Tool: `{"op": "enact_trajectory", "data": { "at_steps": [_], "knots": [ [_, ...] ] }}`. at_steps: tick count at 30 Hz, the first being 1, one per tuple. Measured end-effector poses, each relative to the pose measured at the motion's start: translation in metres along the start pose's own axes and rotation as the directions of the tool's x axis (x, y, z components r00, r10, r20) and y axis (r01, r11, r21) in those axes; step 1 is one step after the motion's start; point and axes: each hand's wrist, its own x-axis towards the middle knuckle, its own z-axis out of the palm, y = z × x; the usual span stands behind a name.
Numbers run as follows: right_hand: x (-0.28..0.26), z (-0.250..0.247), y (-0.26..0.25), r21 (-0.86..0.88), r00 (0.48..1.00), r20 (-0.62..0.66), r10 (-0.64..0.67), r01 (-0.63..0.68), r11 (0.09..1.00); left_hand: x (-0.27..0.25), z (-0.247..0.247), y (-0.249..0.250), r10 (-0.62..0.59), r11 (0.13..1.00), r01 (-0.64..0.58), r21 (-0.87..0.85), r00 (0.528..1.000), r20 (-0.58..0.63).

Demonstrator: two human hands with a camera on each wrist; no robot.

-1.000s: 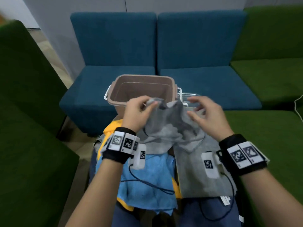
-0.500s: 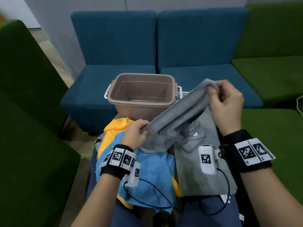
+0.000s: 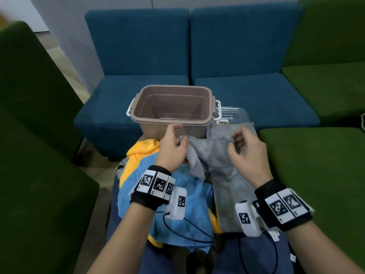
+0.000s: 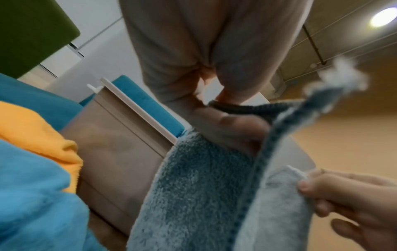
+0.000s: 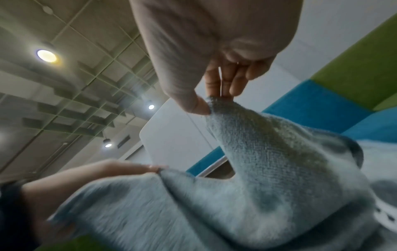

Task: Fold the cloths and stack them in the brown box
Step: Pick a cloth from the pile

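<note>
Folding step was on: both hands, left hand (image 3: 172,151) and right hand (image 3: 246,153), had fingers pinching the grey cloth (image 3: 212,155) edges, box (image 3: 171,107) empty, so next probably needed corners matched.

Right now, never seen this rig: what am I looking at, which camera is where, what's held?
No robot: a person with cameras strapped to the head and both wrists. The big picture is the head view, looking down at the lap; the other two look along each hand from the wrist. The left hand and right hand each pinch a part of one grey cloth. Below lie a blue cloth, a yellow cloth and another grey cloth. The brown box stands ahead with no cloth showing inside, a clear lid beside it.
</note>
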Motion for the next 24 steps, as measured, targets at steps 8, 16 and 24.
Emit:
{"op": "enact_trajectory", "data": {
  "at_steps": [8,16,24],
  "knots": [
    [-0.021,0.004,-0.021,0.096,0.948,0.270,-0.170,0.149,0.984,-0.019,0.011,0.011,-0.147,0.971,0.154,-0.182,0.988,0.054],
    [-0.014,-0.001,-0.031,-0.076,0.980,0.149,-0.132,0.144,0.987,-0.026,0.029,0.016,-0.178,0.951,0.218,-0.218,0.966,0.188],
    [-0.010,-0.002,-0.016,0.040,0.965,0.188,-0.185,0.181,0.983,-0.015,0.025,0.026,-0.119,0.972,0.142,-0.188,0.984,0.131]
  ]
}}
